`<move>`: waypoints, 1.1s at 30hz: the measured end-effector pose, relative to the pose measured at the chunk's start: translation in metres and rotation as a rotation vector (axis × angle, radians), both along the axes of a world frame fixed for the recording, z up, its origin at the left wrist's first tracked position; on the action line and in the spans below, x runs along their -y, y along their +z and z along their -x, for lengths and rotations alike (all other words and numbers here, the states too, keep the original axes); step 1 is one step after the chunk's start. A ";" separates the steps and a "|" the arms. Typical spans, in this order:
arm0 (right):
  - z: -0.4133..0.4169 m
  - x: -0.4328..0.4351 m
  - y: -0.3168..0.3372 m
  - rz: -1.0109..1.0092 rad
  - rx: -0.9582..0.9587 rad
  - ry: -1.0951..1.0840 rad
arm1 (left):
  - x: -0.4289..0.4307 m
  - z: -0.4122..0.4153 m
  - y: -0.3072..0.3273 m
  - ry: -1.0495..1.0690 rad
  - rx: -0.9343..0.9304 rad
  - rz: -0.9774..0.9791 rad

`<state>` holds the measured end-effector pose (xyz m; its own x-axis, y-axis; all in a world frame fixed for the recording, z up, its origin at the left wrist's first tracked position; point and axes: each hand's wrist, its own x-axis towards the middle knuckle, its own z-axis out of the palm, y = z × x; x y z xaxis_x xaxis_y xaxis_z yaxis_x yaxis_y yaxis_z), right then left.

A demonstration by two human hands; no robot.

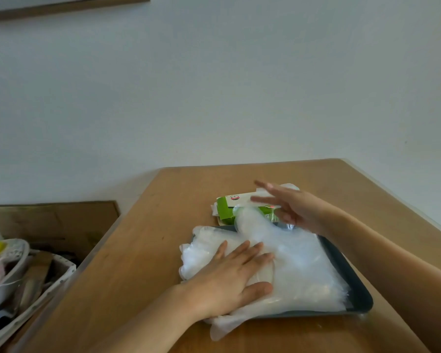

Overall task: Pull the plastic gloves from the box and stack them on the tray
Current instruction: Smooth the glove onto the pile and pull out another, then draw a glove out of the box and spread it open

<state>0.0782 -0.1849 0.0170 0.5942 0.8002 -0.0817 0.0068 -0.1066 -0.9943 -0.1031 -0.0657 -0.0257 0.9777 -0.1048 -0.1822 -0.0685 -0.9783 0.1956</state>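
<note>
Lower centre of the frame, left hand [229, 278] presses flat, fingers straight, on gloves [303, 271] heaped in tray [362, 299]; right hand [290, 207], fingers spread loose, hovers over box [225, 209] behind.

Only the person's arms show. The left hand [229, 278] is bare, and so is the left forearm [148, 324] behind it, uncovered right down to the near edge of the view. The right hand [293, 207] is bare too, its fingers smeared by blur, and the right forearm [382, 250] is uncovered as far as the right edge. Both wrists are plain skin.
</note>
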 end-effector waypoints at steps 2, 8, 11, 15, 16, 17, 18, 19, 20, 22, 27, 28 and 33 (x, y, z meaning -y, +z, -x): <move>0.003 0.002 0.006 -0.118 0.196 -0.165 | -0.001 0.000 -0.001 0.015 0.000 -0.015; 0.058 0.022 -0.007 0.074 1.087 0.050 | -0.002 -0.001 -0.006 0.026 0.014 -0.030; 0.068 0.037 -0.034 0.322 1.064 0.340 | 0.000 -0.001 -0.005 0.087 0.018 0.019; 0.058 0.050 -0.048 0.585 1.113 0.434 | -0.006 0.005 0.008 0.171 -0.131 -0.049; 0.058 0.050 -0.048 0.625 1.127 0.458 | -0.008 0.008 0.011 0.183 -0.165 -0.066; 0.058 0.050 -0.046 0.650 1.135 0.474 | -0.011 0.009 0.015 0.193 -0.194 -0.078; 0.059 0.049 -0.045 0.662 1.145 0.486 | -0.013 0.011 0.018 0.204 -0.219 -0.086; 0.060 0.050 -0.043 0.671 1.153 0.496 | -0.014 0.012 0.021 0.217 -0.243 -0.093; 0.059 0.050 -0.043 0.680 1.157 0.506 | -0.015 0.013 0.024 0.229 -0.266 -0.104; 0.058 0.051 -0.042 0.702 1.150 0.512 | -0.015 0.016 0.031 0.249 -0.309 -0.126; 0.053 0.055 -0.032 0.738 1.040 0.557 | -0.024 0.020 0.051 0.225 -0.461 -0.166; 0.050 0.056 -0.027 0.721 0.972 0.530 | -0.025 0.018 0.056 0.217 -0.464 -0.148; 0.011 0.051 -0.005 0.419 1.077 0.012 | -0.025 -0.004 0.088 0.208 -0.234 0.016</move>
